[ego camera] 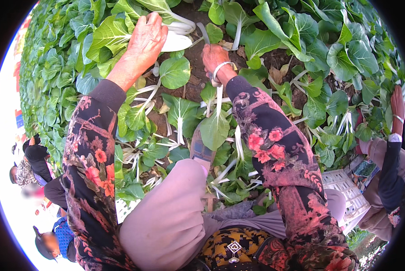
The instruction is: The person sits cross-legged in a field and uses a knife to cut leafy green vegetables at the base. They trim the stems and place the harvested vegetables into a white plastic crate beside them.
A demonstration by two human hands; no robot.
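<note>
My left hand point(148, 37) is closed around a leafy bok choy point(177, 42). Its thick white stalk base shows to the right of my fingers, and its leaves spread out to the left. My right hand point(216, 61), with a pale bangle on the wrist, grips a small knife with a curved grey blade point(203, 33). The blade points away from me, just right of the bok choy and apart from my left hand. Most of the knife's handle is hidden in my fist.
Standing bok choy point(311, 30) surrounds the brown soil point(194, 61). Loose leaves point(180, 118) lie around my shoe point(202, 144). A white plastic crate point(344, 189) sits at right, beside another person's arm point(393, 162). More people point(36, 166) are at the left edge.
</note>
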